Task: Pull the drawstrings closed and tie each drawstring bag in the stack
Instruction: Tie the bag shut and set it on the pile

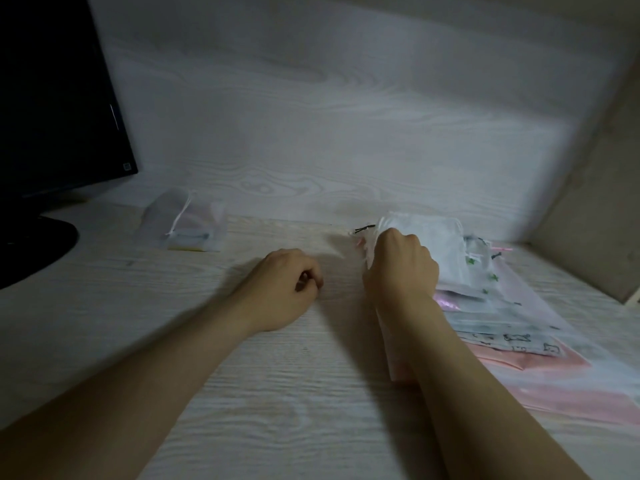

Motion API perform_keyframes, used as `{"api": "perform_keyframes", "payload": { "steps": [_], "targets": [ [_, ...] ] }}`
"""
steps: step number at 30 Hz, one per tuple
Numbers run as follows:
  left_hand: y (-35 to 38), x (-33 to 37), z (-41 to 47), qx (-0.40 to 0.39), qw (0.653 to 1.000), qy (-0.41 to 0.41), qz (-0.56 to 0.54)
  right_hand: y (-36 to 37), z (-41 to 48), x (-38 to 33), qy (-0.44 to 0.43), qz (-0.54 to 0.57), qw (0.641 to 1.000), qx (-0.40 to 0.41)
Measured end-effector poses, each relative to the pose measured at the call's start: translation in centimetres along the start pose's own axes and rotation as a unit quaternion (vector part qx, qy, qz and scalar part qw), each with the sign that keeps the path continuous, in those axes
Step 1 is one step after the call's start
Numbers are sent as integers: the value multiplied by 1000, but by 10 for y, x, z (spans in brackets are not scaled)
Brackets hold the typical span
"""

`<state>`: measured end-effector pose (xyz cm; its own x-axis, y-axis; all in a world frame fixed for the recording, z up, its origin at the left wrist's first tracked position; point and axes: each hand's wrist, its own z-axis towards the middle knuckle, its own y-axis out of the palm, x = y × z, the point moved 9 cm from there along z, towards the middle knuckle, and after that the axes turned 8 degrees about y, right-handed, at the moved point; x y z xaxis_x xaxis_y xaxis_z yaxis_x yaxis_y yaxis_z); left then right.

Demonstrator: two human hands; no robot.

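Observation:
A stack of flat, translucent drawstring bags (512, 327) lies on the right of the pale wooden desk (242, 393), in white, pink and grey, some with printed figures. On top of it sits a white bag (433, 237) with a gathered mouth. My right hand (401, 268) grips the left edge of this top bag, fingers curled round the fabric. A short black string (364, 229) sticks out just left of the hand. My left hand (287, 289) rests on the desk to the left with fingers curled; whether it pinches a string cannot be seen.
A small pile of pale drawstring bags (187, 226) with a white cord lies at the back left. A dark monitor (59, 109) on a round black base (31, 251) stands at the far left. A wall panel (595, 188) closes the right side.

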<state>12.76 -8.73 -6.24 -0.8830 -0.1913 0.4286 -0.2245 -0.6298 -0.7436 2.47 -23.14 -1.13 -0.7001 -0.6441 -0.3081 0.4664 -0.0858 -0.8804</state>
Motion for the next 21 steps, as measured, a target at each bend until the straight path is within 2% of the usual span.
{"api": "perform_keyframes", "payload": {
  "steps": [4, 11, 16, 19, 21],
  "targets": [
    [0, -2, 1, 1, 1000, 1, -5, 4, 0, -1, 3, 11, 1000, -5],
    [2, -4, 1, -4, 1000, 5, -12, 11, -3, -4, -8, 13, 998, -58],
    [0, -3, 1, 1, 1000, -5, -18, 6, 1, -7, -18, 35, 999, -22],
    [-3, -7, 1, 19, 998, -31, -42, -5, -2, -27, -107, 106, 988, 43],
    [-9, -16, -1, 49, 993, -66, -83, -16, -13, -43, -200, 204, 956, 66]
  ]
}}
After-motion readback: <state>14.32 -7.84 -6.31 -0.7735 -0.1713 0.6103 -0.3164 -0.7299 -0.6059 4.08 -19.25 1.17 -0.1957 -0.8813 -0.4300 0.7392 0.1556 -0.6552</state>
